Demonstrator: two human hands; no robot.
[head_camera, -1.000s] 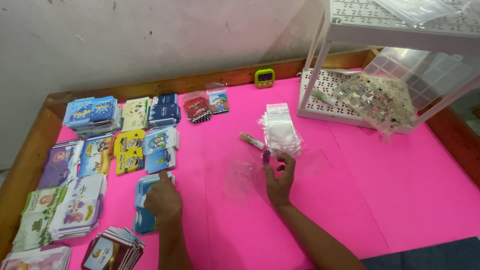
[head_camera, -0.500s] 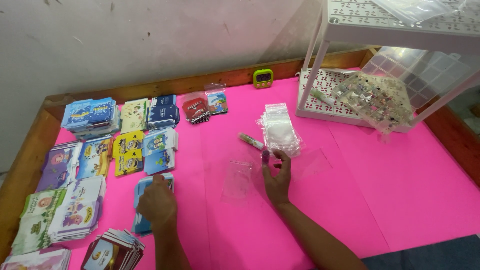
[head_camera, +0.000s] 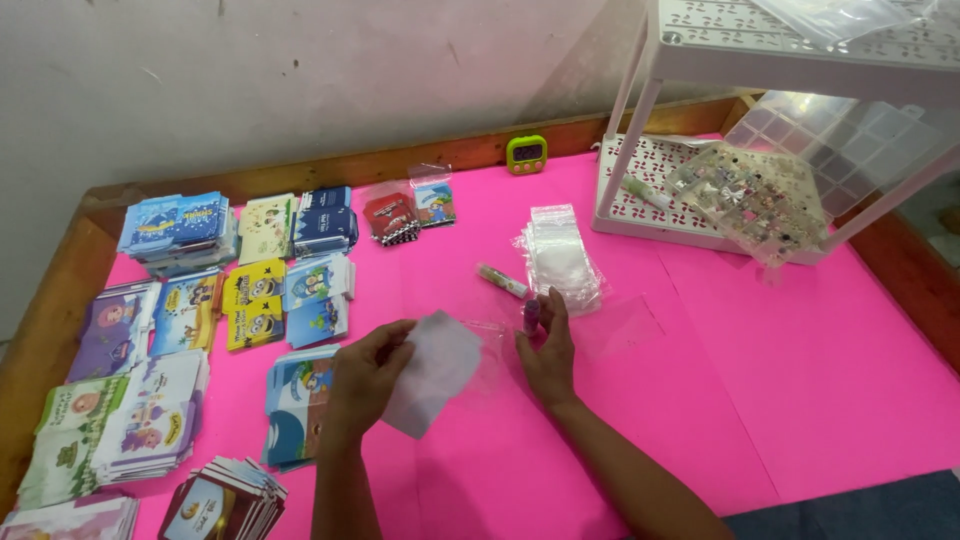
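My left hand (head_camera: 362, 375) holds a small white card (head_camera: 433, 370) by its left edge, lifted over the pink table (head_camera: 760, 390). My right hand (head_camera: 547, 350) rests on the table right of the card, fingers around a small purple item (head_camera: 532, 314) and touching a clear plastic sleeve (head_camera: 492, 345). Just beyond the right hand lie a stack of clear zip bags (head_camera: 562, 258) and a small tube (head_camera: 501, 281). A pile of blue cards (head_camera: 296, 400) sits just left of the left hand.
Several stacks of colourful picture cards (head_camera: 200, 310) cover the table's left side. A green timer (head_camera: 526, 152) stands by the wooden back rim. A white rack (head_camera: 700, 190) at the right holds a clear compartment box of small pieces (head_camera: 750, 195).
My left hand has lifted from the blue card pile and moved right, now holding the white card up. The right hand has stayed near the purple item.
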